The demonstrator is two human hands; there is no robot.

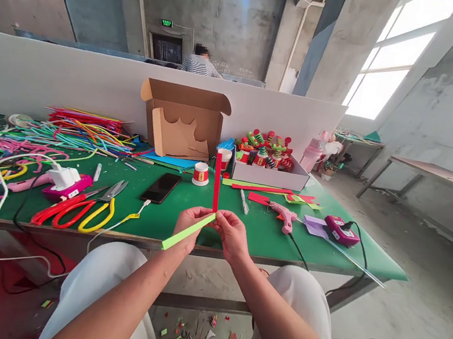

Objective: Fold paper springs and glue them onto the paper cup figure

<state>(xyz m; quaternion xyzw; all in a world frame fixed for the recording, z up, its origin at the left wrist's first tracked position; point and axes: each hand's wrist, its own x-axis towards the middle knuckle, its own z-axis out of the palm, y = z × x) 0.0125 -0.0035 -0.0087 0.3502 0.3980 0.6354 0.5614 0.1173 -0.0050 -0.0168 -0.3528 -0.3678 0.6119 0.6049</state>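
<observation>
Above the table's front edge, my left hand (191, 224) and my right hand (232, 233) pinch two paper strips where their ends meet. The red strip (217, 182) points up and away, and the light green strip (186, 233) slants down to the left over my left wrist. Fingers of both hands are pressed together at the joint. Beyond them stands a small white paper cup with a red band (200, 174). A black phone (160, 188) lies left of the hands, and a white-capped small tube (244, 201) lies to the right.
Scissors (104, 204), a purple power socket (66, 187) and pipe cleaners (86, 133) cover the left. A cardboard box (186, 120) stands behind. On the right are a pink glue gun (284, 216), a box of decorated cups (271, 175) and another socket (341, 231). A person (200, 63) sits beyond the partition.
</observation>
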